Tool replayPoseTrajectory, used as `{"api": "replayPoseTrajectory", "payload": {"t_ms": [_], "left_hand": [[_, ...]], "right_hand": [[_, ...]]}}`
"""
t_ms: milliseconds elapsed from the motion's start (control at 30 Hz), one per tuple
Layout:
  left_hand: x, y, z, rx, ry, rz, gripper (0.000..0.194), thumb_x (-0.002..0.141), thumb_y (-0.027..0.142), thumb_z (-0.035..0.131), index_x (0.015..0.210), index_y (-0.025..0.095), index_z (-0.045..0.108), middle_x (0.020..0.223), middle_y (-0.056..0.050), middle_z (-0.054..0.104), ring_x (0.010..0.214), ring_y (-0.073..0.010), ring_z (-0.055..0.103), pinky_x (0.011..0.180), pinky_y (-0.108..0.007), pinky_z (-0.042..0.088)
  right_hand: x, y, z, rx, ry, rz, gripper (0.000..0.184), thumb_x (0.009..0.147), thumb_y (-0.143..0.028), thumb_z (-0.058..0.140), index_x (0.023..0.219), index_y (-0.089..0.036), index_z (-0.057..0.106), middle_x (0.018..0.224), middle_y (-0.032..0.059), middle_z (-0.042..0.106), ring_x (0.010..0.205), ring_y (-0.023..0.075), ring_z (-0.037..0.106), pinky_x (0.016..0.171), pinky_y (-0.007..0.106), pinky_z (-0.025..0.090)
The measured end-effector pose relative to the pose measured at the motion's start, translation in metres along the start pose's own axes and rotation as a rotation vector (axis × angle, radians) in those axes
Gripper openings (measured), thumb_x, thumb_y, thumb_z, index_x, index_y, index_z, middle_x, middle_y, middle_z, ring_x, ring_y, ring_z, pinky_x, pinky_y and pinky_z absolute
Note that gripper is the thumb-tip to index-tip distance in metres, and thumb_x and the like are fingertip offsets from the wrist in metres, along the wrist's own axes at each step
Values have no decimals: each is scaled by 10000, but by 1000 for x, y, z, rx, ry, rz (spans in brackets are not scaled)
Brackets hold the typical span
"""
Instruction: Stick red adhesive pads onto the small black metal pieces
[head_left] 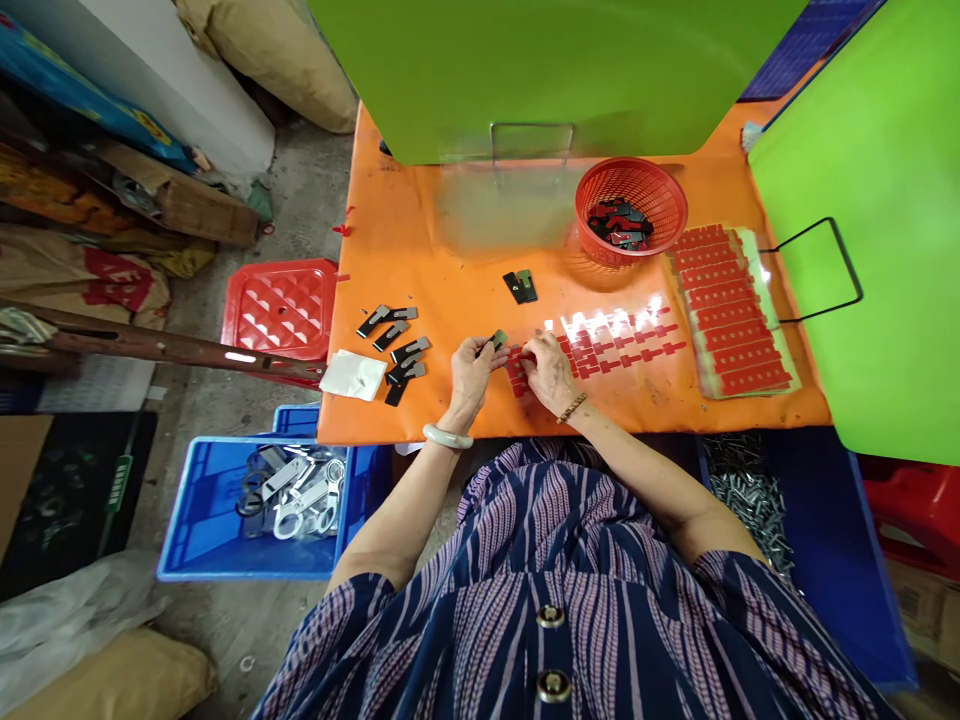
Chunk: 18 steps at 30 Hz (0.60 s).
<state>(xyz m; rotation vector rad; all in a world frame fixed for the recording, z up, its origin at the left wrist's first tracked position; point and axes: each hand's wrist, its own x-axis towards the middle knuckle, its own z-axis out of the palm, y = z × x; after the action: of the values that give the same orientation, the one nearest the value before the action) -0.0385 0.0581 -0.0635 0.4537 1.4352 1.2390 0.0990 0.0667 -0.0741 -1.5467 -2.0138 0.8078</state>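
Note:
My left hand (470, 382) is closed on a small flat black-and-grey metal piece (493, 343), held just above the table's front part. Close beside it, my right hand (552, 376) has its fingertips pinched together over the left end of a glossy clear sheet with rows of red stickers (651, 352). Whatever lies between those fingertips is too small to make out. Two similar black pieces (520, 287) rest beyond my hands. More black-and-grey pieces (409, 350) are scattered at the left, next to a white square pad (355, 374).
A red basket (670, 195) with black and red pieces stands at the back right. A stack of red sticker sheets (739, 318) lies at the right. Green panels (570, 70) border the orange table (420, 270). Blue bins (199, 510) with metal parts sit below both sides.

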Motion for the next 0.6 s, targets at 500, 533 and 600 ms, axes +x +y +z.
{"api": "replayPoseTrajectory", "payload": {"t_ms": [500, 533, 600], "left_hand": [[0, -2, 0, 6, 4, 37, 86, 853, 81, 555, 793, 142, 545, 719, -34, 694, 679, -130, 715, 783, -300, 569], [0, -2, 0, 6, 2, 38, 84, 850, 84, 563, 792, 142, 546, 719, -34, 693, 677, -129, 713, 781, -299, 568], [0, -1, -1, 9, 0, 34, 78, 842, 96, 584, 791, 144, 548, 720, -34, 692, 676, -128, 709, 776, -294, 566]], "right_hand": [[-18, 6, 7, 95, 78, -139, 90, 884, -220, 544, 794, -215, 551, 873, 64, 592, 874, 221, 528, 830, 366, 431], [-19, 6, 7, 98, 72, -145, 80, 879, -227, 551, 799, -216, 552, 877, 65, 597, 879, 223, 527, 834, 370, 428], [-20, 5, 7, 113, 62, -144, 65, 864, -234, 569, 805, -218, 550, 882, 63, 603, 883, 223, 530, 838, 376, 427]]}}
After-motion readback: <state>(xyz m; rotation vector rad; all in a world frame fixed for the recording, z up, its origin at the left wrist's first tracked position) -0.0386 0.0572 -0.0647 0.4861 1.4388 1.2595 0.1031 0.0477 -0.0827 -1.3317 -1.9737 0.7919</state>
